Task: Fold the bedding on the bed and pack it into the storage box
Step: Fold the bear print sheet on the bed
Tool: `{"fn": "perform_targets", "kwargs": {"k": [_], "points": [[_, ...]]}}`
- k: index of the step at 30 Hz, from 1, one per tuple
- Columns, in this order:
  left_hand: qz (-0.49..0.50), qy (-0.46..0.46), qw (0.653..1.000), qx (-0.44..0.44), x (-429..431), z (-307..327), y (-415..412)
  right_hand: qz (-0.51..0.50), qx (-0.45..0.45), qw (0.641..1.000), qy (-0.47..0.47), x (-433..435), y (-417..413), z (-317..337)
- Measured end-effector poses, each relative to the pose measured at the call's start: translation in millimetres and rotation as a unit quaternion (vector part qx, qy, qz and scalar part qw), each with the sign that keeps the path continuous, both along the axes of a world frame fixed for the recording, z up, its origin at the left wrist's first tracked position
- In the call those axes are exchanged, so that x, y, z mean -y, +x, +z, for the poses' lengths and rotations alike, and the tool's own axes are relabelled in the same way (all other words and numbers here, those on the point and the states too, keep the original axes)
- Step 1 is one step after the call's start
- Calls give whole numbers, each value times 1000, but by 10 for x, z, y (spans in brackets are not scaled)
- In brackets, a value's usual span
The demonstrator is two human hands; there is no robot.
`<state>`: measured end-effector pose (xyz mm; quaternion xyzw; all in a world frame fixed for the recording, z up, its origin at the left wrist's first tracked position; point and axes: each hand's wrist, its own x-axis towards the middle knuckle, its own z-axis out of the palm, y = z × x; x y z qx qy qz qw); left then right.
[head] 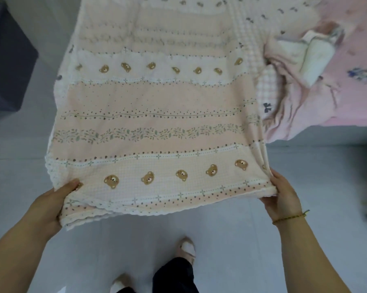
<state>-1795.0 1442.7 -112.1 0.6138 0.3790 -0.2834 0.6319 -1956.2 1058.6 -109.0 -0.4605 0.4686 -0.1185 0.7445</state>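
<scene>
Pale grey floor (220, 229) lies underfoot, with a pink-sheeted bed (357, 92) at 2 o'clock. A peach blanket (157, 102) printed with bears runs lengthwise from 6 to 12 o'clock, its far end on the bed and its near edge lifted over the floor. The left hand (53, 204) at 8 o'clock pinches one near corner, thumb on top. The right hand (281, 197) at 4 o'clock grips the other.

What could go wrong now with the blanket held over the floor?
The left hand and right hand grip only the near corners of the blanket, which spans from the bed over the floor; its middle may sag and touch the floor. The layers at the left corner look uneven, so the fold may come out crooked.
</scene>
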Motion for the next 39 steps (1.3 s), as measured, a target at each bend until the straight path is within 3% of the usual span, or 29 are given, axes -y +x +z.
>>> {"fn": "perform_targets", "kwargs": {"k": [5,10,12,15,18,22,27,33,39], "points": [[-35,-2,999,8,155,557,14,105,-147,983,-29,-88,-63,497],[-66,3,998,4,141,869,97,273,-288,917,-46,-131,-2,792],[-63,27,998,1,55,928,139,295,-325,895,-81,-124,30,861],[-82,44,995,-26,-85,907,180,185,-290,934,-99,-100,-5,874],[-95,52,994,-30,-58,1015,171,26,-128,991,2,-54,-120,906],[-97,22,994,-39,-41,1093,160,-57,-10,994,93,23,-249,1017],[-79,14,995,-54,-25,1103,117,-132,-51,984,104,9,-334,957],[-89,47,992,-72,-5,1125,115,-107,-135,979,109,-24,-321,907],[-26,14,999,-43,4,1186,172,-106,-59,987,108,9,-326,976]]}}
